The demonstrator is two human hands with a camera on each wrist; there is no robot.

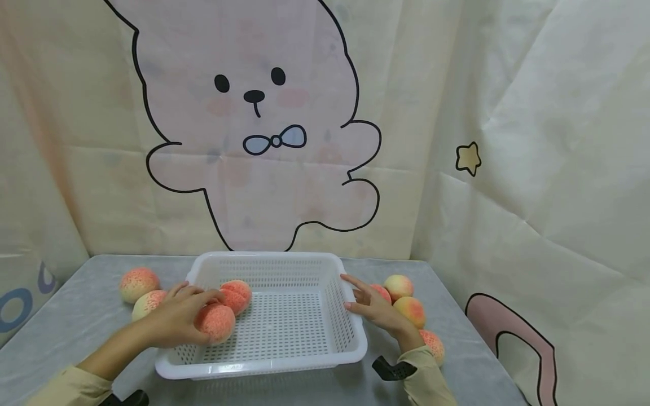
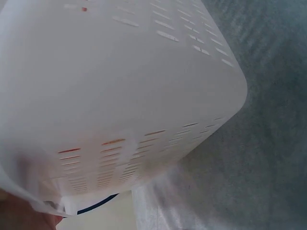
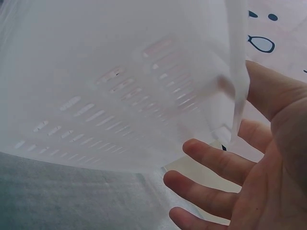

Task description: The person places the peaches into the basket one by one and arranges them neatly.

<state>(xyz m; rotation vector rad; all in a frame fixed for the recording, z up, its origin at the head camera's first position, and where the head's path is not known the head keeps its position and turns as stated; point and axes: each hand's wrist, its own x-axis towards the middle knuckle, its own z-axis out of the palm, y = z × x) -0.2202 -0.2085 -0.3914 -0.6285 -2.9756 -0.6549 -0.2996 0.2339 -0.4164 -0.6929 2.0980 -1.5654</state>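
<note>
A white plastic basket (image 1: pixel 284 363) with slotted walls stands on the table. Reaching over its left rim, my left hand (image 1: pixel 175 318) grips a peach (image 1: pixel 217 324), thumb at the near side and fingers at the far side. Another peach (image 1: pixel 236 295) is just behind that one, inside the basket. My right hand (image 1: pixel 376 307) holds the basket's right rim; in the right wrist view the thumb hooks over the rim while other fingers (image 3: pixel 218 163) spread outside the wall. The left wrist view shows mostly the basket's outer corner (image 2: pixel 144 86), with the held peach hidden.
Left of the basket lie a peach (image 1: pixel 139 285) and a paler one (image 1: pixel 147 305), partly behind my left hand. Several peaches (image 1: pixel 409 312) sit to the right, near my right forearm. A grey cloth (image 1: pixel 76 327) covers the table, and a printed curtain (image 1: pixel 396 141) hangs behind.
</note>
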